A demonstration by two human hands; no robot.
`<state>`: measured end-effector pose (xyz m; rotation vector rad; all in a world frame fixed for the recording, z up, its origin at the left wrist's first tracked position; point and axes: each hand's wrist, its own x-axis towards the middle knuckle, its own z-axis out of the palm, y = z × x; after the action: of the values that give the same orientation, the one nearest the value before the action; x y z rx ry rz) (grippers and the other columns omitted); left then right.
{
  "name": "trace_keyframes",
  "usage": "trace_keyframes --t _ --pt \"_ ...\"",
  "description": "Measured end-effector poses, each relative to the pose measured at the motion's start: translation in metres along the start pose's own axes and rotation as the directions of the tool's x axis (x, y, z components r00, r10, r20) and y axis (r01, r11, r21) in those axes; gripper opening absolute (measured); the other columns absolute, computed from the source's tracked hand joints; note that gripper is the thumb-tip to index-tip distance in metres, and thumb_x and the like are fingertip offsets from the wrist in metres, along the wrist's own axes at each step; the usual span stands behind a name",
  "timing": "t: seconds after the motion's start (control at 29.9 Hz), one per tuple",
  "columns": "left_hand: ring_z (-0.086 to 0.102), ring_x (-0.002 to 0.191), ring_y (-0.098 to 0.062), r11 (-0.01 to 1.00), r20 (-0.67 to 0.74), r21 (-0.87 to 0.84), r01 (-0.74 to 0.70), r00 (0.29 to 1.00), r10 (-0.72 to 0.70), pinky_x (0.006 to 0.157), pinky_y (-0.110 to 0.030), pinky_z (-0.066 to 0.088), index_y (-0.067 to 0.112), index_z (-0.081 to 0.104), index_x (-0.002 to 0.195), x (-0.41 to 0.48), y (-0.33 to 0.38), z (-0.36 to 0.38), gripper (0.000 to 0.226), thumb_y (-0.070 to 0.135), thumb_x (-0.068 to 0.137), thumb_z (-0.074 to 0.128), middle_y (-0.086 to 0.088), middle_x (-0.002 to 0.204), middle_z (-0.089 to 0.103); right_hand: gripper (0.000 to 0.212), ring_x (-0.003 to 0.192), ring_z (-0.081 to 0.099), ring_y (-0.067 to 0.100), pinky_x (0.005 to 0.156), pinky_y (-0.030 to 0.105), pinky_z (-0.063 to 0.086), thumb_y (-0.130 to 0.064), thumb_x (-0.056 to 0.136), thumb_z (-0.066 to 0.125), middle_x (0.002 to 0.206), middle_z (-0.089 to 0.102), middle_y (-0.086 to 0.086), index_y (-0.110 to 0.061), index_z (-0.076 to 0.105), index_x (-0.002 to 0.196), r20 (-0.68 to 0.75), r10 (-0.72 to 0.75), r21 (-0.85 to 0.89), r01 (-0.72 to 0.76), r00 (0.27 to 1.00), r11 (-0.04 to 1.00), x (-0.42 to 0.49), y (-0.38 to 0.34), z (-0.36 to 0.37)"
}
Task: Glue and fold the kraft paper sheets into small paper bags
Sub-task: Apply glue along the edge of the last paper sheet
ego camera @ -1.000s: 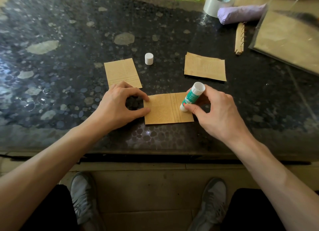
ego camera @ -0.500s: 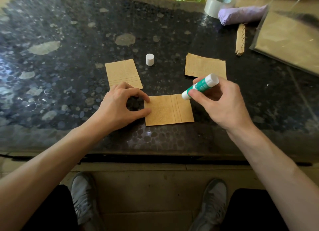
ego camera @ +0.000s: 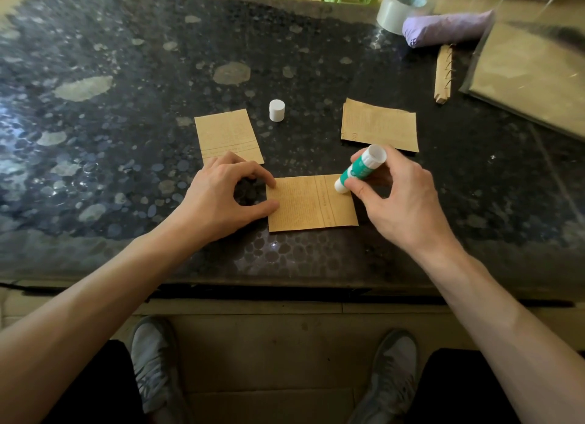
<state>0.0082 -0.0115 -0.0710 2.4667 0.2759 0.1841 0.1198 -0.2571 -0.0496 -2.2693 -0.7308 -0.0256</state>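
A small kraft paper sheet (ego camera: pixel 308 203) lies flat near the front edge of the dark stone table (ego camera: pixel 126 75). My left hand (ego camera: pixel 218 195) presses thumb and forefinger on the sheet's left edge. My right hand (ego camera: pixel 399 195) grips a green and white glue stick (ego camera: pixel 361 168), tilted, its tip touching the sheet's upper right corner. A second kraft piece (ego camera: pixel 228 135) lies behind my left hand. A third kraft piece (ego camera: pixel 380 126) lies behind my right hand. The white glue cap (ego camera: pixel 276 110) stands between them.
At the back right are a tape roll (ego camera: pixel 400 9), a purple bundle (ego camera: pixel 449 28), a spiral-edged kraft strip (ego camera: pixel 443 74) and a clear bag of kraft paper (ego camera: pixel 531 75). My feet show below the table's front edge.
My right hand had lifted the glue stick off the sheet half a second ago; now its tip is down again on the sheet's upper right corner. My left hand has stayed on the left edge.
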Motion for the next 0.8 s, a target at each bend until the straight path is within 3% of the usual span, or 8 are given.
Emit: trace_keyframes --t 0.13,0.33,0.5,0.63,0.8 --pt "0.048 0.112 -0.014 1.000 0.008 0.001 0.003 1.000 -0.003 0.103 -0.044 0.043 0.040 0.070 0.107 0.000 0.000 0.000 0.037 0.057 0.075 0.073 0.007 0.111 0.053 0.033 0.101 0.065 0.006 0.081 0.008 0.048 -0.026 0.091 0.078 0.109 0.066 -0.012 -0.019 0.065 0.121 -0.022 0.024 -0.018 -0.024 0.999 1.000 0.002 0.005 -0.004" --pt "0.048 0.112 -0.014 1.000 0.007 0.004 -0.002 1.000 0.002 0.103 -0.044 0.043 0.039 0.070 0.107 0.000 0.000 -0.001 0.036 0.056 0.075 0.073 0.007 0.111 0.054 0.034 0.110 0.068 0.006 0.090 0.020 0.058 -0.021 0.093 0.078 0.118 0.068 -0.006 -0.014 0.065 0.124 -0.133 0.037 0.231 -0.005 0.990 0.973 0.008 0.002 -0.008" --pt "0.047 0.112 -0.013 1.000 0.018 0.012 0.005 1.000 -0.005 0.104 -0.044 0.043 0.040 0.070 0.108 0.001 0.000 0.000 0.037 0.058 0.075 0.072 0.007 0.112 0.054 0.033 0.109 0.070 0.005 0.095 0.026 0.058 -0.012 0.091 0.080 0.116 0.072 -0.006 -0.010 0.065 0.120 -0.038 -0.062 0.264 0.070 0.997 0.962 0.009 -0.005 0.002" --pt "0.048 0.113 -0.015 1.000 0.027 0.014 0.008 1.000 -0.009 0.104 -0.044 0.043 0.041 0.069 0.107 0.001 0.001 -0.001 0.038 0.060 0.074 0.070 0.007 0.112 0.054 0.032 0.110 0.068 0.004 0.096 0.027 0.057 -0.017 0.090 0.081 0.115 0.070 -0.010 -0.016 0.065 0.118 0.018 -0.088 0.192 0.083 0.996 0.978 0.008 -0.006 0.014" --pt "0.048 0.114 -0.015 1.000 0.020 0.016 0.006 1.000 -0.007 0.104 -0.043 0.042 0.041 0.069 0.108 0.001 0.000 0.000 0.035 0.056 0.077 0.074 0.007 0.113 0.054 0.033 0.102 0.066 0.004 0.089 0.021 0.057 -0.021 0.091 0.079 0.111 0.066 -0.012 -0.015 0.062 0.119 -0.067 -0.056 0.033 0.059 0.996 0.998 0.012 -0.005 0.014"
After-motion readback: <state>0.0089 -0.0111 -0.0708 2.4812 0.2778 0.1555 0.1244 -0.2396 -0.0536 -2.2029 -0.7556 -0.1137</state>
